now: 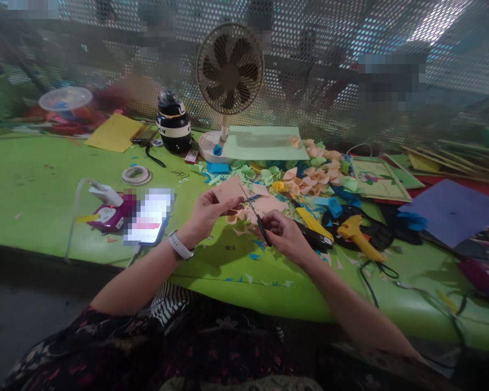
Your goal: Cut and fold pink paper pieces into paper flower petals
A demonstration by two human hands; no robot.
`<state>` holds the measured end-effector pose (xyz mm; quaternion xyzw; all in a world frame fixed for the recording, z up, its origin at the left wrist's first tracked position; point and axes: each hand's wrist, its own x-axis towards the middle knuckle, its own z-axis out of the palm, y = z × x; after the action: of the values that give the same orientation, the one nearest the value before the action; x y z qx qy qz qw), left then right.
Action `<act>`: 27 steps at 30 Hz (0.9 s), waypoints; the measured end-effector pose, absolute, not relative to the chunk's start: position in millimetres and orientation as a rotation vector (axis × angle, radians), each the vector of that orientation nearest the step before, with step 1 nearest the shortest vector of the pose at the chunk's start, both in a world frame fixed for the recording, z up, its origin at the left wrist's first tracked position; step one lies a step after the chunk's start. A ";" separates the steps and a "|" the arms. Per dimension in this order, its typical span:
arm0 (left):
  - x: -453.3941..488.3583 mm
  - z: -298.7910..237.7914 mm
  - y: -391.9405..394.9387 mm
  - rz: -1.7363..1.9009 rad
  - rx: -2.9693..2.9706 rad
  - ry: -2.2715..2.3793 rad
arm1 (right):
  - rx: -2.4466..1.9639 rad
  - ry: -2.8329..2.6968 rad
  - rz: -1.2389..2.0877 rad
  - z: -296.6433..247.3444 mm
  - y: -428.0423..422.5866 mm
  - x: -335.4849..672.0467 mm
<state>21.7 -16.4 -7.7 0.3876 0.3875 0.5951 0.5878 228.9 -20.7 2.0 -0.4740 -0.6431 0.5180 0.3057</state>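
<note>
The left hand (212, 209) pinches a sheet of peach paper (229, 189) between thumb and fingers above the green bench (36, 190). The right hand (284, 233) is curled around the black handles of the scissors (262, 229), whose blades point up to the paper's near right edge. Beyond both hands lie curled paper petals (328, 172) and a standing fan (230, 73); right of the right hand, a yellow glue gun (359, 238); left of the left hand, a smartphone (149, 217).
</note>
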 end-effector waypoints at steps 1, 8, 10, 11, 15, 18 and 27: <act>21.6 -8.1 -16.3 1.384 0.906 0.903 | -1.258 -1.707 1.366 1.9 -20.9 228.9; 21.7 -8.9 -15.5 1.384 0.909 0.892 | -1.269 -1.733 1.358 2.6 -22.6 228.0; 21.8 -8.6 -15.7 1.383 0.914 0.897 | -1.263 -1.740 1.354 2.1 -22.3 228.2; 21.9 -8.4 -15.9 1.384 0.916 0.901 | -1.259 -1.739 1.353 1.8 -22.1 228.4; 21.7 -8.3 -16.3 1.386 0.917 0.901 | -1.255 -1.723 1.348 1.0 -21.3 228.5; 21.4 -8.8 -16.3 1.381 0.917 0.902 | -1.255 -1.708 1.372 1.8 -21.6 227.9; 20.7 -10.3 -15.5 1.375 0.919 0.899 | -1.257 -1.712 1.356 1.1 -22.0 227.9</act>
<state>20.7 -15.5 -10.3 0.3946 0.3861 0.5905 0.5887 227.9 -22.0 1.1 -0.4749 -0.6468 0.5124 0.3059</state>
